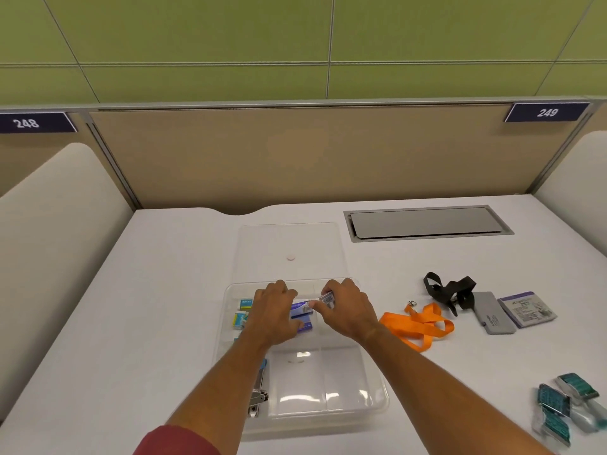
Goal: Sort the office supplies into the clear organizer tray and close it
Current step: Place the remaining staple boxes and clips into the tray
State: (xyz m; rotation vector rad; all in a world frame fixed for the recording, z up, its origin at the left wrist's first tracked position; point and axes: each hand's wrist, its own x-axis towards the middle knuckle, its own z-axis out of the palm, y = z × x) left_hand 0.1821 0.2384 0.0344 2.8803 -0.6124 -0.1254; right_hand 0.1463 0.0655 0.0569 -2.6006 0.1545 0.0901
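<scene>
1. Near the front edge of the white desk (164,290), at its middle, I see the clear plastic organizer tray (377,399), rectangular with rounded corners and thin dividers splitting it into compartments.
2. Behind it, toward the back edge, lies the flat clear lid (289,244), apart from the tray's top.
3. Small teal-and-white boxes (244,311) sit in the tray's far-left compartment, and a metal stapler with a blue part (259,392) lies along its left side under my forearm.
4. My left hand (274,315) rests palm down, fingers curled, on the blue rectangular boxes (303,318) in a far middle compartment; how firmly it grips them I cannot tell.
5. My right hand (348,310) pinches a small white barcoded box (326,300) between thumb and fingertips, just above the blue boxes.
6. Right of the tray lie an orange ribbon lanyard (423,325), a black strap (450,289), a grey flat case (494,311) and a card booklet (527,308); teal tape dispensers (565,402) sit near the front-right corner.
</scene>
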